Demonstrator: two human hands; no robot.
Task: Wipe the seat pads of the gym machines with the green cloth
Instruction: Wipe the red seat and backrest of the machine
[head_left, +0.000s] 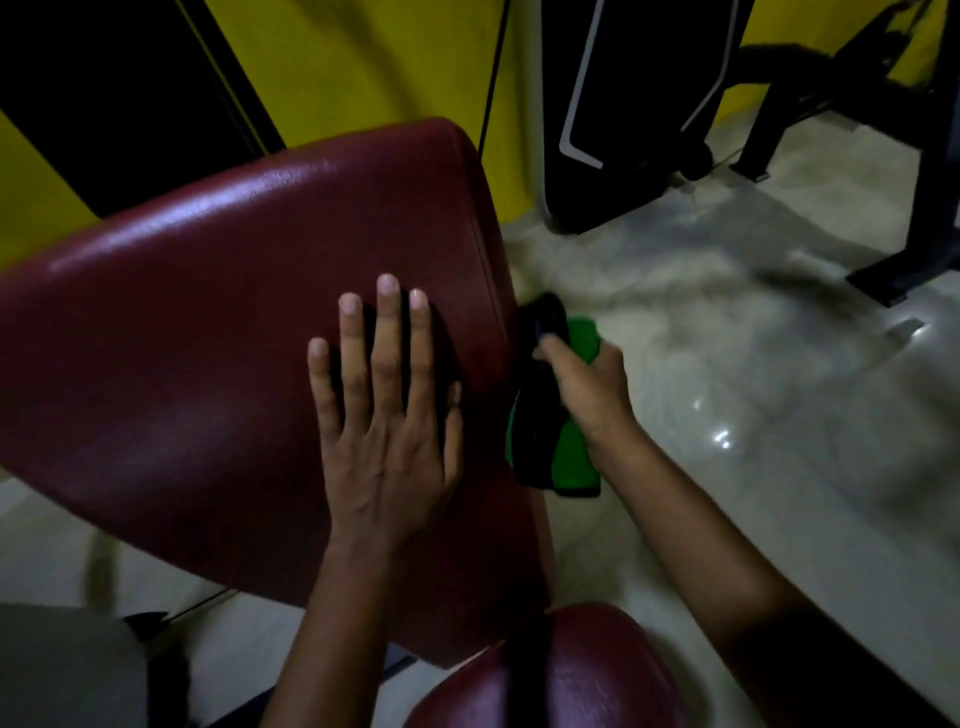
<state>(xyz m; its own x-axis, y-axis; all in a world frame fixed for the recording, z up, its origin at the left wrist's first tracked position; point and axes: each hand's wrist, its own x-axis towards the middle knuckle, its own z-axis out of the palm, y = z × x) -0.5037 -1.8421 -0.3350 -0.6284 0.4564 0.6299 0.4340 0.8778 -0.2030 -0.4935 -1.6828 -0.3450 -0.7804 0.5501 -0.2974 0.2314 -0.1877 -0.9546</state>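
Note:
A large dark-red seat pad (208, 322) fills the left and middle of the view. My left hand (384, 410) lies flat on it with straight, spread fingers, near its right edge. Just off that right edge my right hand (587, 389) grips the green cloth (574, 462), which is bunched and hangs beside the pad over the floor. A second dark-red pad (587, 670) shows at the bottom, partly hidden by my forearms.
A black machine panel with a white stripe (623, 114) stands at the back by the yellow wall (363, 57). A black machine frame (930, 171) stands at the far right. Glossy pale floor tiles (727, 338) lie to the right.

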